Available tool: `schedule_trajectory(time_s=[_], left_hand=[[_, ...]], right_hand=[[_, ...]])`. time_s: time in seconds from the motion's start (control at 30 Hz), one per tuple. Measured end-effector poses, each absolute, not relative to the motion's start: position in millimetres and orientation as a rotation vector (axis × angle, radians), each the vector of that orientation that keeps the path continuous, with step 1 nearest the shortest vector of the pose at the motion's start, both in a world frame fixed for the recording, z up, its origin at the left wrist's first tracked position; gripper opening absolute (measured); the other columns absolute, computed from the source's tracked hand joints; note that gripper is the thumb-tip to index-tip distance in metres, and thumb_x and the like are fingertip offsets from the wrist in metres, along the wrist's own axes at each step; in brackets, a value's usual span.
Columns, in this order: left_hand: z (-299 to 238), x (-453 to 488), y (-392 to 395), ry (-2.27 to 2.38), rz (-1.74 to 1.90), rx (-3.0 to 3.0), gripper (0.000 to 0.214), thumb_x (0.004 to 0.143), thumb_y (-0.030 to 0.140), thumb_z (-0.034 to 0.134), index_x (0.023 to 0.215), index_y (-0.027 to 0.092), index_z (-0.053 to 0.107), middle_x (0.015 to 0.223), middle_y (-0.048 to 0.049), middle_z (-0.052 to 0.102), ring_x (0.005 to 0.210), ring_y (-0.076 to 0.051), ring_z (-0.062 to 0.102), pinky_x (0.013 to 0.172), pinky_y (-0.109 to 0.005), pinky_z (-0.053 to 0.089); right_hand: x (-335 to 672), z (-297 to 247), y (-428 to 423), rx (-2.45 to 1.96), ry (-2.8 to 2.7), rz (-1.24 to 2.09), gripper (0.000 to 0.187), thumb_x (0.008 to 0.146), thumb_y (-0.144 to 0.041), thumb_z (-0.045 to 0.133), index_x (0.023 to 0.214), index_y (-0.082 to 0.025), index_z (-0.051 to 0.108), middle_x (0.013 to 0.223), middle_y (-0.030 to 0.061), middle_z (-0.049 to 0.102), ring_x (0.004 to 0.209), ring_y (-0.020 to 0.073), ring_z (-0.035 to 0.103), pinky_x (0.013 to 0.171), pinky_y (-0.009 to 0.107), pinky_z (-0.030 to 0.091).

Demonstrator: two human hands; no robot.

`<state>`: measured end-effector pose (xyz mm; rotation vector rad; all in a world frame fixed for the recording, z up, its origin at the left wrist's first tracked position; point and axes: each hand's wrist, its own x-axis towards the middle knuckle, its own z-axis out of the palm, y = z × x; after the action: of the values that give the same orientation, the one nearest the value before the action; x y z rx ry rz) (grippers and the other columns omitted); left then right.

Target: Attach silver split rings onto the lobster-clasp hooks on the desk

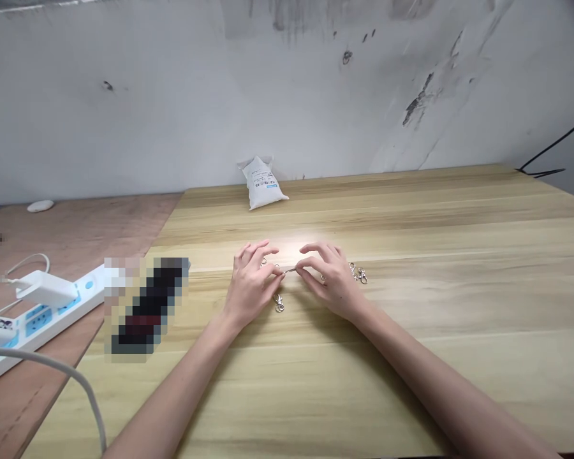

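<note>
Between my two hands, just above the wooden table (411,274), is a small thin metal ring (289,270), seen nearly edge-on. My left hand (253,277) pinches its left end between thumb and index finger, the other fingers raised. On its right end, my right hand (329,277) closes in a like pinch. A silver lobster clasp with a ring (279,303) lies on the table by my left thumb. More silver clasps (362,275) lie beyond my right hand, partly hidden by it. A few ring parts (263,261) show behind my left fingers.
A white plastic package (263,183) with a printed label stands near the wall. To the left lie a blurred-out dark object (150,306) and a white power strip (43,328) with a plugged-in charger (48,288). A grey cable (83,382) curves at the lower left.
</note>
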<state>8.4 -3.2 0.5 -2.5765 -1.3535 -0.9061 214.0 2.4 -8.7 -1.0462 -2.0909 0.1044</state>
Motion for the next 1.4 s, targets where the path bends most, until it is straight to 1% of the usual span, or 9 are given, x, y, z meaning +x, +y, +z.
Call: schedule_trajectory(time_s=[0.33, 0.57, 0.77, 0.83, 0.93, 1.0, 1.17, 1.27, 1.4], left_hand=[[1.3, 11.8, -5.3, -1.382, -0.857, -2.571, 0.015, 0.088, 0.02, 0.06, 0.076, 0.023, 0.068, 0.12, -0.0053, 0.065, 0.13, -0.028, 0.048, 0.112, -0.053, 0.032], [0.9, 13.4, -8.5, -1.498, -0.875, -2.547, 0.015, 0.087, 0.022, 0.062, 0.073, 0.022, 0.067, 0.122, -0.0048, 0.065, 0.13, -0.028, 0.048, 0.111, -0.055, 0.03], [0.3, 10.3, -5.5, -1.518, -0.908, -2.559, 0.012, 0.087, 0.026, 0.065, 0.075, 0.022, 0.066, 0.123, -0.0061, 0.063, 0.129, -0.03, 0.047, 0.107, -0.053, 0.035], [0.5, 8.4, -3.4, -1.512, -0.91, -2.569, 0.005, 0.086, 0.028, 0.067, 0.087, 0.023, 0.068, 0.124, -0.0078, 0.062, 0.129, -0.03, 0.047, 0.104, -0.05, 0.039], [1.8, 6.3, -1.0, -1.405, -0.908, -2.624, 0.016, 0.086, 0.023, 0.067, 0.102, 0.025, 0.069, 0.126, -0.0076, 0.061, 0.129, -0.028, 0.047, 0.102, -0.046, 0.042], [3.4, 5.6, -0.1, -1.322, -0.915, -2.632, 0.013, 0.086, 0.02, 0.065, 0.095, 0.027, 0.072, 0.124, -0.0061, 0.062, 0.128, -0.028, 0.048, 0.102, -0.045, 0.043], [5.6, 4.3, 1.3, -1.241, -0.972, -2.613, 0.009, 0.085, 0.026, 0.069, 0.077, 0.026, 0.073, 0.121, -0.0057, 0.063, 0.126, -0.029, 0.049, 0.101, -0.046, 0.042], [3.6, 3.0, 2.8, -1.214, -0.991, -2.625, 0.004, 0.085, 0.026, 0.069, 0.084, 0.027, 0.073, 0.121, -0.0064, 0.063, 0.125, -0.028, 0.049, 0.1, -0.045, 0.044], [0.1, 0.9, 4.7, -1.131, -1.012, -2.693, 0.016, 0.085, 0.024, 0.07, 0.1, 0.029, 0.072, 0.124, -0.0068, 0.06, 0.125, -0.027, 0.047, 0.101, -0.045, 0.045]], right_hand=[[207.4, -7.7, -0.8, -1.021, -2.141, 0.002, 0.014, 0.094, -0.021, 0.053, 0.09, -0.024, 0.066, 0.109, 0.007, 0.065, 0.1, 0.0209, 0.058, 0.092, 0.04, 0.039], [195.9, -5.7, -8.6, -1.015, -2.152, -0.084, 0.016, 0.095, -0.018, 0.052, 0.088, -0.023, 0.065, 0.103, 0.006, 0.069, 0.098, 0.0203, 0.06, 0.099, 0.043, 0.037], [199.5, -6.0, -6.6, -1.023, -2.094, 0.092, 0.013, 0.095, -0.021, 0.053, 0.092, -0.023, 0.064, 0.103, 0.0065, 0.066, 0.096, 0.0197, 0.059, 0.089, 0.039, 0.041], [202.6, -7.0, -4.6, -1.004, -2.098, 0.168, 0.012, 0.095, -0.02, 0.053, 0.093, -0.023, 0.064, 0.103, 0.0065, 0.064, 0.097, 0.0197, 0.058, 0.088, 0.038, 0.041], [206.3, -7.7, -2.3, -0.979, -2.112, 0.248, 0.011, 0.094, -0.018, 0.053, 0.095, -0.023, 0.063, 0.104, 0.0068, 0.063, 0.1, 0.0204, 0.058, 0.088, 0.038, 0.041], [208.4, -7.2, -1.1, -0.977, -2.101, 0.28, 0.011, 0.094, -0.018, 0.054, 0.095, -0.024, 0.063, 0.105, 0.007, 0.063, 0.101, 0.0211, 0.058, 0.089, 0.039, 0.041], [214.1, -5.1, 2.3, -0.938, -2.084, 0.374, 0.009, 0.094, -0.02, 0.055, 0.094, -0.023, 0.063, 0.105, 0.0084, 0.061, 0.101, 0.022, 0.059, 0.089, 0.041, 0.043], [216.6, -4.5, 3.4, -0.913, -2.092, 0.465, 0.01, 0.094, -0.021, 0.055, 0.094, -0.023, 0.065, 0.106, 0.0088, 0.059, 0.102, 0.0219, 0.059, 0.089, 0.041, 0.046], [218.0, -4.0, 3.1, -0.89, -2.101, 0.555, 0.012, 0.095, -0.022, 0.053, 0.097, -0.024, 0.065, 0.108, 0.0088, 0.058, 0.104, 0.022, 0.058, 0.089, 0.041, 0.047]])
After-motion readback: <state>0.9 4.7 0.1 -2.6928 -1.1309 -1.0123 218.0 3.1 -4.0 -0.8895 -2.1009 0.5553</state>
